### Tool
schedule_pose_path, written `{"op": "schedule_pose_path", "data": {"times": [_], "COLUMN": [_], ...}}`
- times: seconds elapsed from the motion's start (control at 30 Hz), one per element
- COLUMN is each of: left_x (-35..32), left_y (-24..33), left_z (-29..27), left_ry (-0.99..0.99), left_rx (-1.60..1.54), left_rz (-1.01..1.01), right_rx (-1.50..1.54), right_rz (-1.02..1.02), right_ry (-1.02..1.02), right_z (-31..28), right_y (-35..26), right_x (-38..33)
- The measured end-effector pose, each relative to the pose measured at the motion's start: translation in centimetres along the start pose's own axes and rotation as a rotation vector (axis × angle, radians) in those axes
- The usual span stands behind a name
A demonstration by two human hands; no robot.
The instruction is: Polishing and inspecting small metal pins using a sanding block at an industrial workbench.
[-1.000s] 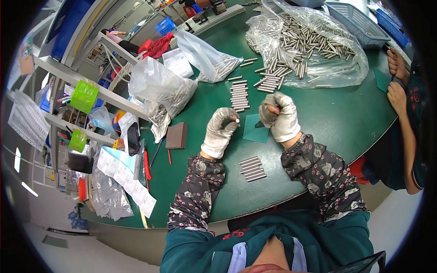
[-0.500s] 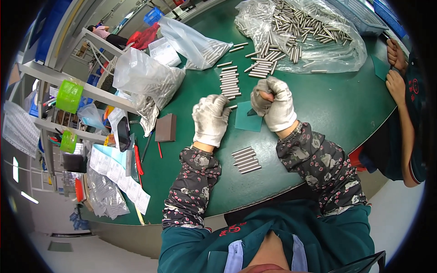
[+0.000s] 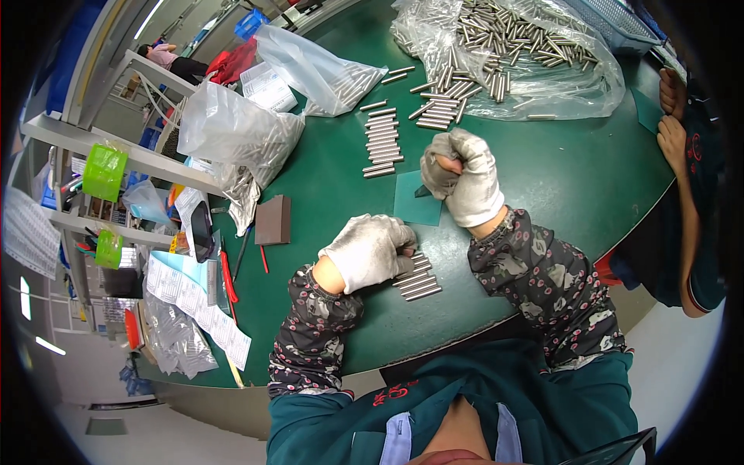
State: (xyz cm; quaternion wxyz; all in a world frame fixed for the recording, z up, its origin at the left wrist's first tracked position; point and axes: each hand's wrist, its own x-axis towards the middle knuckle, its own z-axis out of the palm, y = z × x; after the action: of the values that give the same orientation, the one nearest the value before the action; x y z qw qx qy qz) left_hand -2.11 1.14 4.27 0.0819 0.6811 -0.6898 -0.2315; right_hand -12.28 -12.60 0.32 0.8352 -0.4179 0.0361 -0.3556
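My left hand (image 3: 370, 252), in a white glove, is closed at the far end of a short row of metal pins (image 3: 421, 285) on the near side of the table. Its fingers pinch a pin there, mostly hidden by the glove. My right hand (image 3: 465, 177), gloved too, is curled shut above a small green sheet (image 3: 416, 203). A dark tip sticks out of that fist, but its kind is hidden. Beyond my hands lies a longer column of metal pins (image 3: 382, 143).
A large open plastic bag (image 3: 577, 97) spills many pins at the back. Filled plastic bags (image 3: 240, 128), a brown block (image 3: 272, 220) and red-handled pliers (image 3: 228, 277) lie leftward. Shelving stands far left. Another person's hands (image 3: 673, 139) are at the right edge.
My left hand has moved toward me, from beside the pin column and green sheet to the near row. My right hand stays nearly still. The view has shifted slightly.
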Motion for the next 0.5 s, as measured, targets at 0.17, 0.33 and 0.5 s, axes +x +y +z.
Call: {"op": "schedule_pose_path", "data": {"times": [0.17,0.33,0.5], "left_x": [0.9,2.0,2.1], "left_y": [-1.3,-3.1,-3.5], "left_z": [0.4,1.6,1.8], "left_ry": [0.367,0.593,0.605], "left_rx": [0.039,0.231,0.181], "left_rz": [-0.069,-0.029,-0.020], "right_rx": [-0.116,-0.056,-0.001], "right_rz": [-0.013,-0.005,-0.028], "right_ry": [-0.009,0.019,0.146], "right_z": [0.4,0.3,0.6], "right_y": [0.2,0.2,-0.1], "right_x": [-0.2,0.0,-0.3]}}
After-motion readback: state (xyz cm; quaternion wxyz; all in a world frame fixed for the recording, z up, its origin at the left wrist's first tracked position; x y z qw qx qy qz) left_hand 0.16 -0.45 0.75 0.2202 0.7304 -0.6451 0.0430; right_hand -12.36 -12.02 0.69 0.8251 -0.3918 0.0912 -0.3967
